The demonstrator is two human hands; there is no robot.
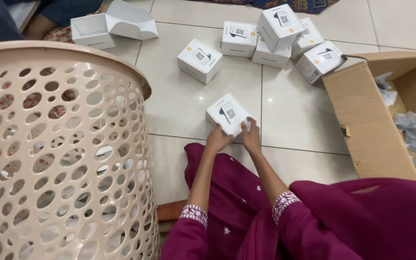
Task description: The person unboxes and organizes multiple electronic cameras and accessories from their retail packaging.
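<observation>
- Small white box [228,114]: on the floor tiles [184,101] at 12 o'clock from you, just ahead of your knees.
- Left hand [217,139]: fingers curled on the box's near left corner.
- Right hand [252,135]: gripping the near right edge; thumb on top.
- Step in hand, by the look of it: steadying or turning this box; a firm two-sided hold suits the next move.
- Six more white boxes [279,41]: clustered at 1 o'clock.
- Cardboard carton [362,110]: at 3 o'clock, open.
- Perforated basket [58,149]: at 9 o'clock.
</observation>
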